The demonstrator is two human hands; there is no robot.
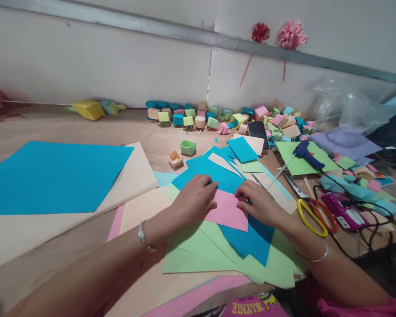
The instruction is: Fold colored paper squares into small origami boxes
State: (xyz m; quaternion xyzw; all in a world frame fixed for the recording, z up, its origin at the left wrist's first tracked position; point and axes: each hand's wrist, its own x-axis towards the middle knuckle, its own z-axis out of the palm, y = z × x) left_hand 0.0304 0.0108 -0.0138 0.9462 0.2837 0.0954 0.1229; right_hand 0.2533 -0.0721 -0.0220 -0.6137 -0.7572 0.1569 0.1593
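Touching pink paper (229, 213) (both hands (194, 196)).

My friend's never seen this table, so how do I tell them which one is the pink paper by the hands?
On the table, find the blue sheets and green sheets heaped in front of the person. Look between the left hand and right hand for the pink paper. Other pink sheets show only as strips; this one lies on top, against blue.
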